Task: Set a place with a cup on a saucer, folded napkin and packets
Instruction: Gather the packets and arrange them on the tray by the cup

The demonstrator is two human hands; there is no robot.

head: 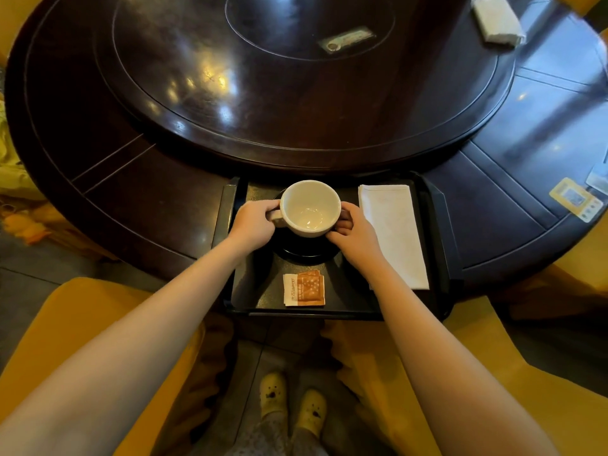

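An empty white cup [310,207] sits on a dark saucer [306,250] in the middle of a black tray [332,312]. My left hand [253,225] grips the cup's handle on its left side. Against the cup's right side rests my right hand [353,233], fingers curled round the wall. A folded white napkin [393,232] lies flat on the tray to the right of the cup. Orange and white packets [303,288] lie stacked on the tray in front of the saucer.
The tray rests at the near edge of a dark round table [131,199] with a raised turntable [296,77]. A white folded cloth [496,21] lies far right, stickers [575,199] at the right rim. Yellow chairs [82,324] flank my legs.
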